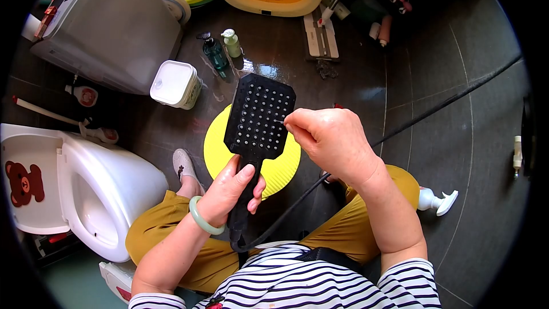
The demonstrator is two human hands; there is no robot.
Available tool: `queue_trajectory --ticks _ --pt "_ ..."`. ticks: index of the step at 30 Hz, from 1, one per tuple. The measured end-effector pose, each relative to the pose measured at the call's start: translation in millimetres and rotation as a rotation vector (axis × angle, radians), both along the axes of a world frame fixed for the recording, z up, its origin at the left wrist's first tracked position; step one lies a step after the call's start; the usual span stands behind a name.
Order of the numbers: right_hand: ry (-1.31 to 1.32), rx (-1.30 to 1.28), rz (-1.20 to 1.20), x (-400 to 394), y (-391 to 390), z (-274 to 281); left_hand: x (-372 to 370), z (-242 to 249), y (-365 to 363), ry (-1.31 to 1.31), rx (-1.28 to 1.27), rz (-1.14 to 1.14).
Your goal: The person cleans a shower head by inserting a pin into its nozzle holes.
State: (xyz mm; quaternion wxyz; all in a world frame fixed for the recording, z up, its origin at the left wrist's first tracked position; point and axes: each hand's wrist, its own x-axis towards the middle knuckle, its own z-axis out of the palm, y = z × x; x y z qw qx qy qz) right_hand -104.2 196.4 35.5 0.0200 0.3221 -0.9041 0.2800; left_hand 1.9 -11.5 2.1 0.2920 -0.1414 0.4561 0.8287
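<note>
The black octagonal shower head with pale nozzles (pixel 260 115) points away, nozzles up, its long axis near to far, leaning slightly right — handle wrapped by the left hand (pixel 233 190); the right hand (pixel 329 137) pinches something thin at its right edge; below lies the round yellow ribbed object (pixel 284 174), dark floor right; any label writing is too small to read.

Home bathroom with white toilet (pixel 94 206)

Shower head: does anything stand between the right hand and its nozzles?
Nothing visible: the right hand is at the right edge of the shower head. The hose passes behind the wrist, off the nozzles.
</note>
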Motion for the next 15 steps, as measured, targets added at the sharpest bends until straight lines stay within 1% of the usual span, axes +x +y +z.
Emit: queue_trajectory --ticks 4,6,10,12,15 --pt "0.002 0.022 0.002 0.1 0.3 -0.3 0.3 -0.2 -0.2 -0.001 -0.001 -0.006" --pt "0.011 -0.027 0.006 0.2 -0.4 -1.1 0.3 0.8 0.3 -0.004 -0.008 -0.002" --pt "0.009 -0.031 0.005 0.2 -0.5 0.3 0.7 0.5 0.2 -0.020 0.001 0.003" --pt "0.002 0.044 0.007 0.3 0.1 2.0 0.6 1.0 0.4 -0.004 -0.032 -0.004" --pt "-0.005 0.060 0.000 0.7 0.0 2.2 0.1 0.3 0.2 -0.004 -0.034 -0.006"
